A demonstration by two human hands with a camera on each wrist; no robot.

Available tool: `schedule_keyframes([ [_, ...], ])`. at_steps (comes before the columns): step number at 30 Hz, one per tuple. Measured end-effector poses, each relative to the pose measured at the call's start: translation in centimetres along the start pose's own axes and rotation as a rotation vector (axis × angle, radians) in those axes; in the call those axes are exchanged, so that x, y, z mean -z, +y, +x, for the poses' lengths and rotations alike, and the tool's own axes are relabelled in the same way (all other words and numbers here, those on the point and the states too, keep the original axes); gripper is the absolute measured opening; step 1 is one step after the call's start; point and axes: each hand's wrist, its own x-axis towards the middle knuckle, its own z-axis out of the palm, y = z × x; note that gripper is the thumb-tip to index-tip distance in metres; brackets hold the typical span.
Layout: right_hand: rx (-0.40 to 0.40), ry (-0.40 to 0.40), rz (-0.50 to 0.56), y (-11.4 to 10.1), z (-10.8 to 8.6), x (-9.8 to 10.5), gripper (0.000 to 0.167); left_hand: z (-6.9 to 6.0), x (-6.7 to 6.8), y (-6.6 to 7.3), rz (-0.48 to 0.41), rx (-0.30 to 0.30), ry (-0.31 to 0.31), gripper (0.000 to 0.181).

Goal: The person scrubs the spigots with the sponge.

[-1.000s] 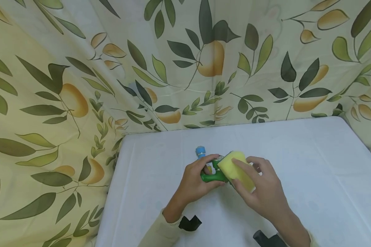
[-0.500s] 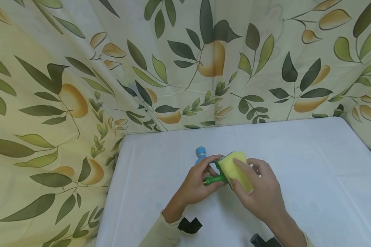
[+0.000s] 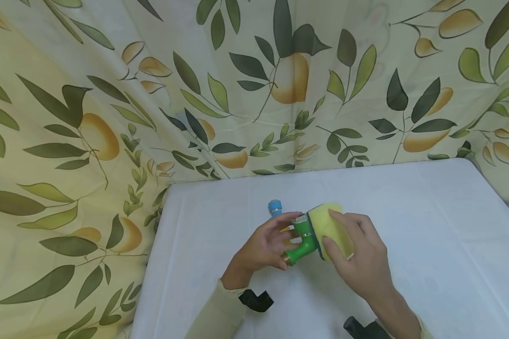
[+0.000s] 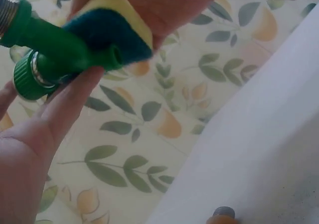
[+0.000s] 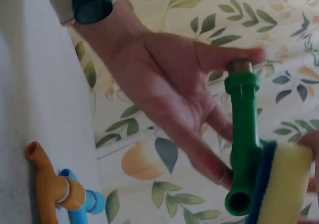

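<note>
My left hand (image 3: 263,245) holds a green plastic tap (image 3: 303,242) above the table, its thumb at the brass threaded inlet (image 5: 240,65) and its fingers at the other end. My right hand (image 3: 365,259) pinches a yellow sponge (image 3: 331,228) between thumb and fingers. The sponge's dark scouring side (image 4: 107,32) lies against the tap's body. In the right wrist view the tap's round spout opening (image 5: 239,203) shows beside the sponge. Much of the right hand is out of that view.
Behind the left hand, a blue tap (image 3: 275,207) lies on the white table (image 3: 212,226). An orange tap (image 5: 50,189) lies beside it in the right wrist view. Dark specks dot the tabletop. A leaf-patterned curtain (image 3: 254,94) hangs along the table's far edge.
The green tap has been turned in the left hand, so its threaded end now points down toward me. The left fingers have spread. The sponge has tilted more upright and shifted slightly right.
</note>
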Motion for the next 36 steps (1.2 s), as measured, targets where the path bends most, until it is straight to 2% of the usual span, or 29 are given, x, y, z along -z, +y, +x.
schedule_keyframes([
  [4,0.005,-0.025,-0.011,-0.12,0.09,0.12,0.058,0.24,-0.37,-0.50,-0.003,-0.005,0.076,0.102],
  [8,0.012,-0.016,-0.020,-0.01,0.32,0.09,0.057,0.30,-0.73,-0.70,0.024,-0.008,0.138,0.103],
  [12,0.043,-0.050,-0.016,-0.01,0.27,0.15,0.057,0.28,-0.82,-0.78,0.032,-0.014,0.147,0.106],
  [17,0.040,-0.083,-0.009,-0.17,0.33,0.25,0.059,0.36,-0.81,-0.90,0.070,-0.014,0.159,0.106],
  [22,0.131,-0.149,0.020,-0.56,0.11,0.35,0.059,0.42,-0.89,-0.90,0.155,-0.031,0.197,0.106],
  [28,0.170,-0.139,0.059,-0.25,0.05,0.41,0.058,0.48,-1.03,-0.75,0.168,-0.064,0.231,0.107],
  [32,0.163,-0.167,0.110,-0.18,-0.23,0.38,0.058,0.53,-0.94,-0.79,0.165,-0.086,0.248,0.107],
  [36,0.216,-0.130,0.166,-0.13,-0.38,0.02,0.052,0.63,-0.99,-0.82,0.171,-0.106,0.243,0.107],
])
